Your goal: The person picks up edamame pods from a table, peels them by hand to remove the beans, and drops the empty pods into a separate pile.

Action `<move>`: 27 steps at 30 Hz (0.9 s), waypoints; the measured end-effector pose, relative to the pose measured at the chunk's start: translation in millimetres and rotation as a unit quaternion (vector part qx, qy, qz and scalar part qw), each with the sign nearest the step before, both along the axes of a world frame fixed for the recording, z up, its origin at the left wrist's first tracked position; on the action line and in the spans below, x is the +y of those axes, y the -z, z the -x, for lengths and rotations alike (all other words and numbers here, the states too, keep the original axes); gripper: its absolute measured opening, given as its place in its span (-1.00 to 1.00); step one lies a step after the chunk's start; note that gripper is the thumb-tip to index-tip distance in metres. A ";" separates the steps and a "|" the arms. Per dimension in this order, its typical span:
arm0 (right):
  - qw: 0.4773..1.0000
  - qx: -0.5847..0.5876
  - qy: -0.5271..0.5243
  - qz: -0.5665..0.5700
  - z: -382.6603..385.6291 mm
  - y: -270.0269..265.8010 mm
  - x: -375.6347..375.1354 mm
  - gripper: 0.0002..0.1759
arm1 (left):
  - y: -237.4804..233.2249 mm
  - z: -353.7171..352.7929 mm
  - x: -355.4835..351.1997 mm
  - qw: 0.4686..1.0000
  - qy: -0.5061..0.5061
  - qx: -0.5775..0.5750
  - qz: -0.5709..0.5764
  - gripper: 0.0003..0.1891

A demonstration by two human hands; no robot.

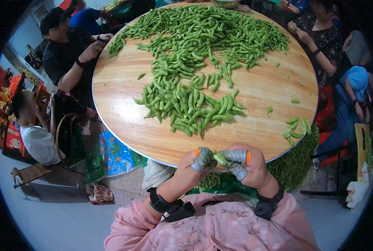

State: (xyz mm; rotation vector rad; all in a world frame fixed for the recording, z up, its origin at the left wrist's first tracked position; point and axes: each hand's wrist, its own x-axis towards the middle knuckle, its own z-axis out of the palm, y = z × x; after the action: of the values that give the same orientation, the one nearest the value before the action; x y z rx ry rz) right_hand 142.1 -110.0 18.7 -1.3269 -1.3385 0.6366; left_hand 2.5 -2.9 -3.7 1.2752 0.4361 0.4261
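Green soybean pod [221, 158] held at 6 o'clock table edge, between hands. Left hand [191, 164]: grey-sleeved fingertips drawn together, pinching pod's left end. Right hand [254, 166]: thumb and fingers closed on same pod, its finger sleeves also grey. Shelled beans [209, 182] just below hands. Round wooden table [123, 96]: broad pod heap [203, 25] toward 12 o'clock, looser pod cluster [186, 104] nearer centre, few pods [294, 125] at 4 o'clock. Seated people at 10 and 2 o'clock.
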 end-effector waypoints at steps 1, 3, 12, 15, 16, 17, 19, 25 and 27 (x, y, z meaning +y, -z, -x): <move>1.000 0.000 -0.001 0.000 -2.9 -2.0 0.4 -0.76 | -9.3 0.1 3.2 0.998 0.031 0.028 0.052 -0.80; 0.991 -0.130 -0.023 -0.027 -7.2 -7.0 0.7 -0.72 | -13.3 -0.1 5.7 0.991 0.060 0.056 0.105 -0.83; 0.981 0.157 0.039 0.105 2.2 0.9 0.3 -0.85 | -21.3 -9.1 5.8 0.969 0.023 0.086 0.228 -0.68; 0.975 0.177 0.029 0.128 -1.8 -1.5 0.2 -0.86 | -23.0 -6.6 6.7 0.968 0.045 0.071 0.234 -0.73; 0.975 0.177 0.029 0.128 -2.4 -2.1 0.1 -0.86 | -20.5 -5.8 7.5 0.986 0.071 0.075 0.133 -0.75; 0.970 0.199 0.024 0.139 -3.0 -2.5 0.3 -0.86 | -18.4 -5.2 8.2 0.992 0.097 0.077 0.029 -0.77; 0.963 0.222 0.018 0.151 -1.8 -1.2 0.4 -0.86 | -15.2 -4.2 7.0 0.992 0.088 0.081 0.038 -0.79; 0.976 0.167 0.022 0.134 5.4 -1.4 -1.3 -0.85 | -11.9 -7.6 4.5 0.987 0.084 0.125 -0.047 -0.90; 0.979 0.116 0.091 0.140 3.5 -3.3 -6.4 -0.83 | -9.7 -10.0 4.1 0.985 0.090 0.123 -0.078 -0.89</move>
State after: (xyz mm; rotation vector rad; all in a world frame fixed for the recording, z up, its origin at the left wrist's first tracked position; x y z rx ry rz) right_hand 138.6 -116.3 22.0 -1.5266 -0.9513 0.8470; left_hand 12.4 1.2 6.0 1.5141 0.4984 0.1515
